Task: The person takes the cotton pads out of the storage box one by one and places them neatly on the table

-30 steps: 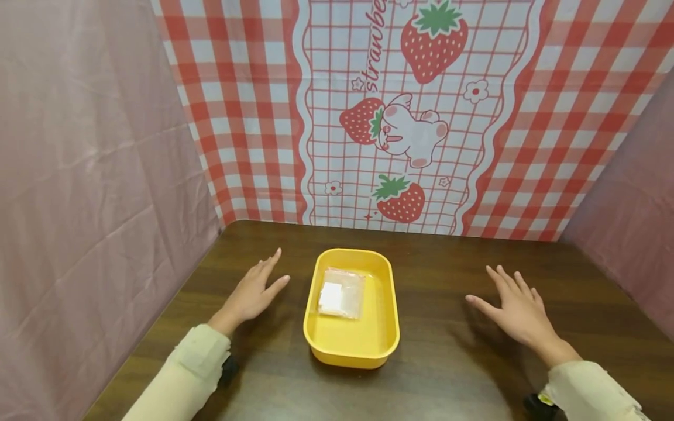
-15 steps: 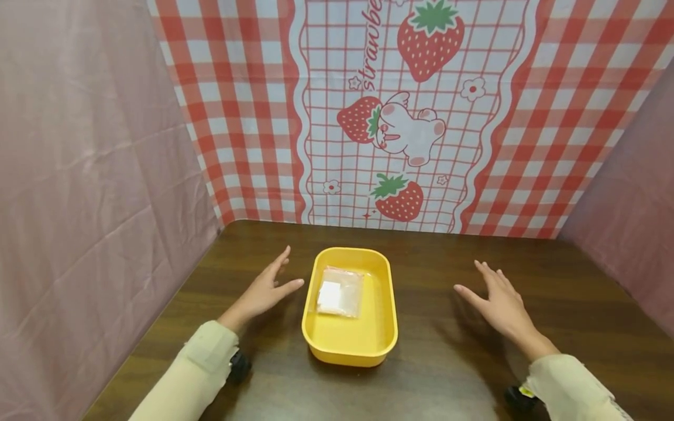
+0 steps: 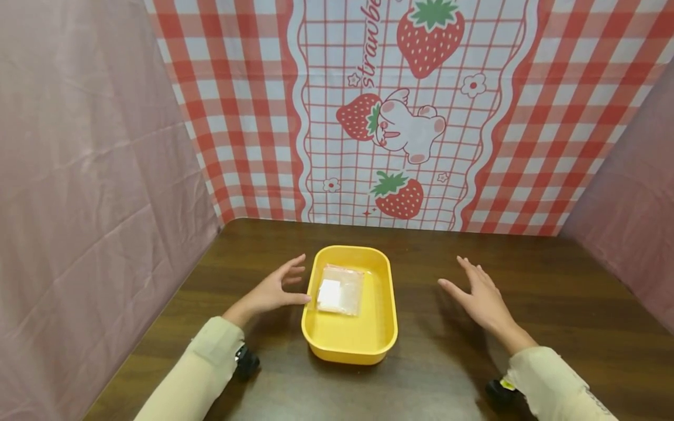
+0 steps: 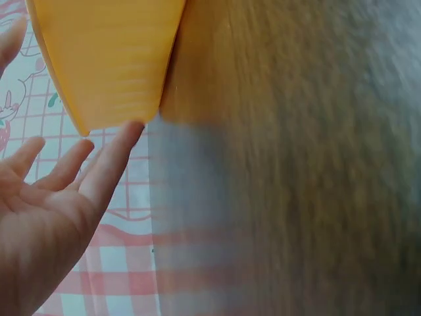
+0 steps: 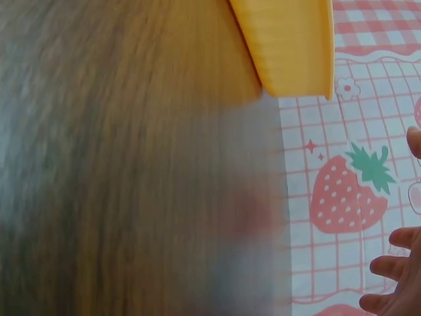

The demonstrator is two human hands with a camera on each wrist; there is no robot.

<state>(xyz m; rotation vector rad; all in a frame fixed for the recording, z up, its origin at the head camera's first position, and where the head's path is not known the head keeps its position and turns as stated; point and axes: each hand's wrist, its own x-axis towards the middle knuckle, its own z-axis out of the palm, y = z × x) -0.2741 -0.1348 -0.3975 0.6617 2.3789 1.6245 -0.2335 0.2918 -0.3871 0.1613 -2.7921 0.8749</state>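
Note:
A yellow rectangular tub (image 3: 350, 355) with rounded corners stands on the dark wooden table in the head view. Inside it, toward the left, lies a clear plastic packet (image 3: 350, 292) with a white label (image 3: 329, 293). My left hand (image 3: 271, 294) is beside the tub's left wall, fingers spread, the thumb tip right at the rim. In the left wrist view the fingers of this hand (image 4: 56, 197) reach toward the tub's outer wall (image 4: 112, 66). My right hand (image 3: 481, 301) hovers to the right of the tub, apart from it, fingers extended and holding nothing.
The brown wood table (image 3: 421, 386) reaches back to an upright red-and-white checked cloth (image 3: 253, 117) printed with strawberries. Pink fabric (image 3: 100, 204) hangs along the left side, and more pink fabric (image 3: 632, 193) along the right. Both forearms wear pale sleeves (image 3: 195, 374) with dark wrist devices (image 3: 246, 361).
Both hands have moved inward toward the tub; the left has come to its rim, the right is still some way off. The tub and packet have stayed in place.

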